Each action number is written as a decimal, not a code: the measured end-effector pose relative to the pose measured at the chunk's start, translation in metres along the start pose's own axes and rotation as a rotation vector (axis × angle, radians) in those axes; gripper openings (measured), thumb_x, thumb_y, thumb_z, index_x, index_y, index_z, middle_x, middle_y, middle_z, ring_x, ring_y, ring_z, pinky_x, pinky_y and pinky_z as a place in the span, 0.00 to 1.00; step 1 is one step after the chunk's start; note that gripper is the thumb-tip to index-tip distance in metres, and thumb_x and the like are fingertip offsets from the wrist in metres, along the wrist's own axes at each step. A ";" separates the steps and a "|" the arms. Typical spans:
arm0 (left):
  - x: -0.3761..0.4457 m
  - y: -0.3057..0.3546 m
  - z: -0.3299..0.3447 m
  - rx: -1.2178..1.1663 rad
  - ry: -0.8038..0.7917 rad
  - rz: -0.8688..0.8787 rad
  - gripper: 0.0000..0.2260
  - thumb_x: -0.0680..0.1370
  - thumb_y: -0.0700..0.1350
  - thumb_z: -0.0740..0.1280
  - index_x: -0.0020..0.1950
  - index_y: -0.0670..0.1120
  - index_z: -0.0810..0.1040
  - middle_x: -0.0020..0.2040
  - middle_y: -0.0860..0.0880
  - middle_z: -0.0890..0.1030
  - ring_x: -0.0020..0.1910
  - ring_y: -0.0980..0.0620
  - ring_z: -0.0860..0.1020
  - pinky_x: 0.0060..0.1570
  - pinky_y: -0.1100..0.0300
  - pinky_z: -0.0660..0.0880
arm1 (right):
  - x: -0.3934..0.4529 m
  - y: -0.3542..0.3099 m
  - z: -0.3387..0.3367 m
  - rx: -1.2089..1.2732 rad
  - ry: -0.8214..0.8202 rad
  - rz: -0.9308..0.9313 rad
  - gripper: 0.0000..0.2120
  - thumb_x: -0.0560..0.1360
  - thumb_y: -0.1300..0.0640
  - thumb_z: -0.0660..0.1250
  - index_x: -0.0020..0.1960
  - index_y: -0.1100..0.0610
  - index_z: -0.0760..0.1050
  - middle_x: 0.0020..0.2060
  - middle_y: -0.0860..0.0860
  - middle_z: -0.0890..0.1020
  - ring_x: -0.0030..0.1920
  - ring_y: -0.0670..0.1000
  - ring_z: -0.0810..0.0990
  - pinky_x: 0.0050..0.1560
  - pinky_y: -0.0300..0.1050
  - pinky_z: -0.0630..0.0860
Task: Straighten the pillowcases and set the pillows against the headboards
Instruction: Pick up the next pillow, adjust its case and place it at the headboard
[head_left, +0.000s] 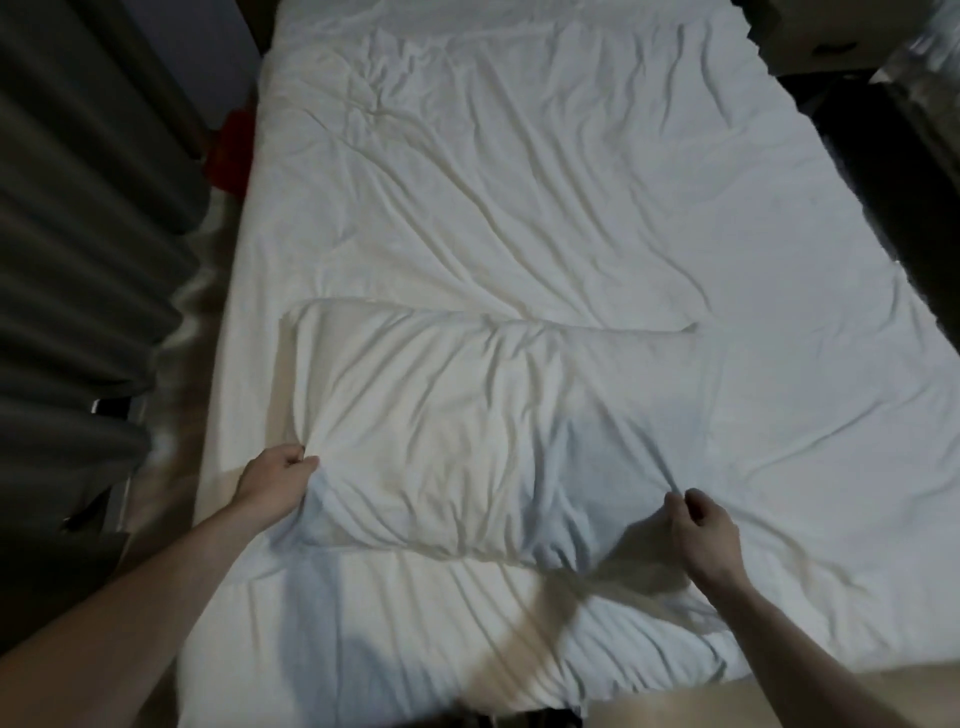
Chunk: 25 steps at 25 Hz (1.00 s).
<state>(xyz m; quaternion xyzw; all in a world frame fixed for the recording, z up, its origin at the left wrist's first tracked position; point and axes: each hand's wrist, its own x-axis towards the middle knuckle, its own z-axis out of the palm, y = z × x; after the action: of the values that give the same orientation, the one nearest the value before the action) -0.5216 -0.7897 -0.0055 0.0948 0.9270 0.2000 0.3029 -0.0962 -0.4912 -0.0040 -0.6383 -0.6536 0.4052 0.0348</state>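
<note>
A wide bed (597, 171) covered by a rumpled white duvet is seen, with a soft white rectangular pillow (467, 431) laid flat across its near end. The pillowcase's near-left corner is gripped by the left hand (278, 480); fabric at its near-right edge seems pinched by the right hand (698, 535).

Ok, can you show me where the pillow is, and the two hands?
pillow (467, 431), head view, middle of the wrinkled white pillowcase.
left hand (278, 475), head view, back of the hand gripping the pillow's left end.
right hand (701, 530), head view, back of the hand pinching the pillowcase's right end.
</note>
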 end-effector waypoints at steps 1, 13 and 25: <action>-0.024 -0.003 -0.009 -0.065 -0.003 0.021 0.17 0.79 0.43 0.69 0.32 0.40 0.73 0.33 0.43 0.79 0.38 0.42 0.78 0.39 0.56 0.68 | -0.020 0.004 -0.006 0.035 -0.009 -0.026 0.21 0.84 0.53 0.62 0.38 0.66 0.67 0.29 0.56 0.72 0.32 0.54 0.69 0.35 0.50 0.65; -0.133 -0.157 0.017 0.390 -0.325 -0.188 0.14 0.81 0.52 0.62 0.54 0.45 0.82 0.58 0.44 0.84 0.56 0.43 0.82 0.52 0.55 0.76 | -0.098 0.060 0.013 -0.454 -0.213 0.023 0.10 0.79 0.53 0.65 0.39 0.51 0.76 0.43 0.55 0.84 0.48 0.61 0.84 0.46 0.50 0.78; -0.086 -0.060 0.047 0.226 -0.128 -0.097 0.11 0.72 0.54 0.69 0.34 0.49 0.74 0.33 0.52 0.81 0.36 0.53 0.81 0.39 0.56 0.76 | 0.070 -0.100 0.132 -0.584 -0.462 -0.240 0.43 0.76 0.32 0.63 0.82 0.55 0.60 0.77 0.60 0.71 0.76 0.62 0.70 0.75 0.57 0.66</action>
<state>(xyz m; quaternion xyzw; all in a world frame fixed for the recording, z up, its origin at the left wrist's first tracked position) -0.4286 -0.8549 -0.0210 0.0959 0.9258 0.0730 0.3582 -0.2639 -0.4806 -0.0679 -0.4322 -0.8021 0.3281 -0.2493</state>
